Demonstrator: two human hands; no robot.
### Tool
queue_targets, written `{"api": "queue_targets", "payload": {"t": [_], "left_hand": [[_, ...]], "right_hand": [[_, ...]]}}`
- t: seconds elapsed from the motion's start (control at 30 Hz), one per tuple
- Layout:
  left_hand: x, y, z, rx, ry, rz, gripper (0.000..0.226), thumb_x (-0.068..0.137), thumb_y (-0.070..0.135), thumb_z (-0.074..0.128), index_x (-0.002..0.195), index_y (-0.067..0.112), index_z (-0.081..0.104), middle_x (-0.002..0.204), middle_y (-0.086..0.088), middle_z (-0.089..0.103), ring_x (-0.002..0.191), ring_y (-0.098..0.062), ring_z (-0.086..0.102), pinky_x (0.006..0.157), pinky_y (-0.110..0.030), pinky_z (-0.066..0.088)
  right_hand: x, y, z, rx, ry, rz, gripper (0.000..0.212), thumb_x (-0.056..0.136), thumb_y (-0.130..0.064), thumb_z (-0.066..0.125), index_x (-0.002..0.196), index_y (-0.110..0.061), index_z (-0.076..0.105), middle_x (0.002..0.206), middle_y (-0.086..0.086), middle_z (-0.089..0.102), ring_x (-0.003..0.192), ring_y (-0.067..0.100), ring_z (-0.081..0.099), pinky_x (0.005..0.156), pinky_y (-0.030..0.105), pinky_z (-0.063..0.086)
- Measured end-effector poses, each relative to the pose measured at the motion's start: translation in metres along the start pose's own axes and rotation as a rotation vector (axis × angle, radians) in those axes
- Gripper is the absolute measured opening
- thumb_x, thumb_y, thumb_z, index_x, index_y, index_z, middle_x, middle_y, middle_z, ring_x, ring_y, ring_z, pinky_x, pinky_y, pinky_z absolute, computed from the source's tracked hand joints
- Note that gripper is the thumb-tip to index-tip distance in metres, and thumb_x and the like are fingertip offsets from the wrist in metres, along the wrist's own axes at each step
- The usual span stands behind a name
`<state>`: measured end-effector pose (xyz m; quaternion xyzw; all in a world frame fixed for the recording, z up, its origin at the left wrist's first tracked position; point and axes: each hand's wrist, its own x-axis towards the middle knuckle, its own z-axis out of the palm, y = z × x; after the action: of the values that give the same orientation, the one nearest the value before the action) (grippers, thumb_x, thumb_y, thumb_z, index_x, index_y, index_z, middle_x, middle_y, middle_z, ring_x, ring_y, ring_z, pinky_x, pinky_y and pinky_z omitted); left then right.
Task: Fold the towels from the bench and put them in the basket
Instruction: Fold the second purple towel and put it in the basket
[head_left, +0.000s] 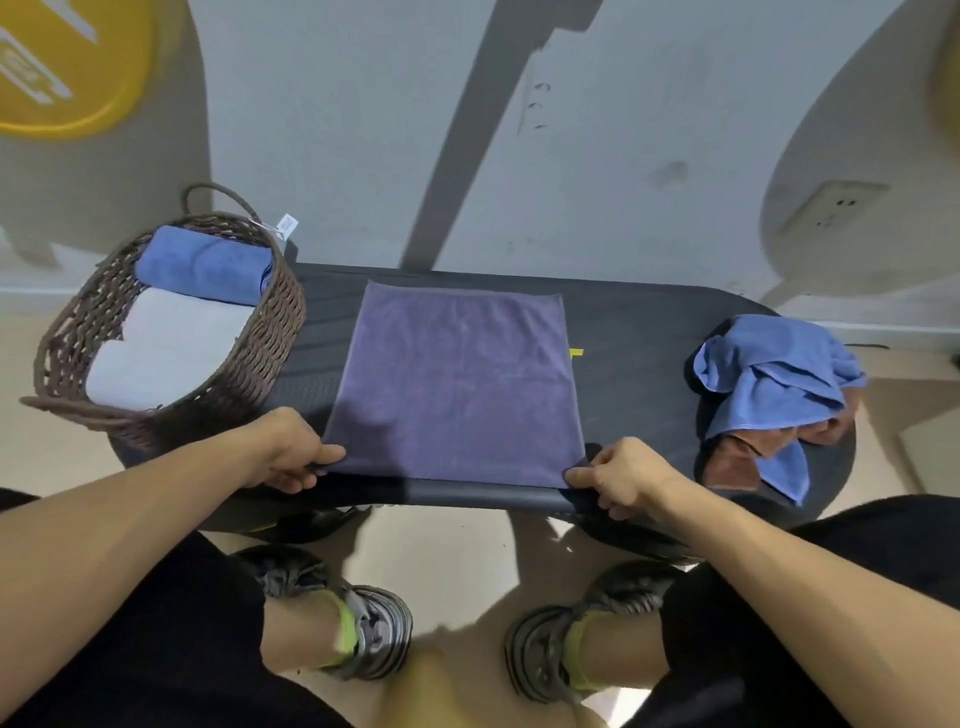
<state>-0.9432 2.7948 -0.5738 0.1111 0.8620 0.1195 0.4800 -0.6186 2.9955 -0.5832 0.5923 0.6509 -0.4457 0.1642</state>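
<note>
At the near edge of the bench (649, 332), the purple towel (457, 379) is held by both hands. Its near left corner is pinched by the left hand (288, 449), thumb on top and fingers curled beneath; the near right corner is pinched the same way by the right hand (621, 475). Both forearms are stretched forward from the bottom corners of the view, bare, with the wrists low over the bench edge. The towel is spread flat across the middle of the bench, its far edge close to the far edge, its near edge just short of the near one.

At the left end of the bench a brown wicker basket (280, 332) is set, with a loop handle at its far side and a white tag hanging there. Inside it, a folded blue towel (205, 267) is laid at the far end and a folded white towel (166, 348) fills the near part, the two touching.

At the right end of the bench a crumpled heap is seen: a light blue towel (774, 374) draped over a reddish-brown towel (727, 462), part of the blue one hanging past the near edge.

A small yellow mark (576, 353) is visible on the bench just beside the purple towel's right edge.
</note>
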Motion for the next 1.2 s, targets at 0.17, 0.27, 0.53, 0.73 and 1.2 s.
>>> {"api": "queue_targets", "payload": {"t": [0.17, 0.27, 0.53, 0.73, 1.2], "left_hand": [[-0.011, -0.003, 0.006, 0.326, 0.001, 0.038, 0.035, 0.089, 0.035, 0.071, 0.078, 0.002, 0.066, 0.061, -0.009, 0.064, 0.049, -0.02, 0.055, 0.05, -0.027, 0.048], [-0.022, 0.005, 0.015, 0.667, 0.151, 0.12, 0.035, 0.088, 0.039, 0.067, 0.072, 0.009, 0.06, 0.052, 0.002, 0.063, 0.046, -0.017, 0.06, 0.049, -0.026, 0.045], [-0.046, 0.036, 0.088, 0.332, 0.241, 0.924, 0.024, 0.082, 0.016, 0.067, 0.103, 0.012, 0.055, 0.094, -0.002, 0.05, 0.082, -0.027, 0.056, 0.078, -0.043, 0.047], [-0.037, 0.025, 0.134, 0.672, 0.227, 0.981, 0.047, 0.082, 0.037, 0.069, 0.121, 0.016, 0.054, 0.113, -0.001, 0.049, 0.102, -0.024, 0.047, 0.089, -0.036, 0.039], [-0.024, 0.037, 0.126, 0.407, 0.173, 0.879, 0.024, 0.091, 0.032, 0.065, 0.108, 0.015, 0.063, 0.1, -0.001, 0.059, 0.098, -0.024, 0.056, 0.085, -0.038, 0.046]], "right_hand": [[-0.003, 0.013, -0.01, 0.062, -0.046, 0.124, 0.034, 0.077, -0.031, 0.084, 0.077, -0.001, 0.067, 0.054, 0.009, 0.055, 0.049, 0.021, 0.05, 0.05, 0.027, 0.049], [-0.008, 0.009, -0.013, -0.225, -0.012, 0.081, 0.044, 0.076, -0.044, 0.082, 0.084, -0.003, 0.07, 0.065, 0.008, 0.065, 0.056, 0.022, 0.059, 0.054, 0.03, 0.055], [-0.029, -0.014, 0.019, -0.078, 0.297, -0.722, 0.024, 0.075, -0.028, 0.083, 0.088, -0.017, 0.066, 0.082, -0.002, 0.066, 0.076, 0.015, 0.061, 0.07, 0.026, 0.048], [-0.008, -0.002, 0.046, -0.531, 0.062, -0.907, 0.055, 0.073, -0.038, 0.084, 0.122, -0.02, 0.064, 0.115, 0.002, 0.053, 0.104, 0.021, 0.047, 0.092, 0.034, 0.043], [0.007, -0.03, 0.042, -0.261, 0.087, -0.696, 0.015, 0.097, -0.029, 0.058, 0.088, -0.02, 0.065, 0.082, -0.005, 0.068, 0.084, 0.023, 0.063, 0.071, 0.032, 0.047]]}}
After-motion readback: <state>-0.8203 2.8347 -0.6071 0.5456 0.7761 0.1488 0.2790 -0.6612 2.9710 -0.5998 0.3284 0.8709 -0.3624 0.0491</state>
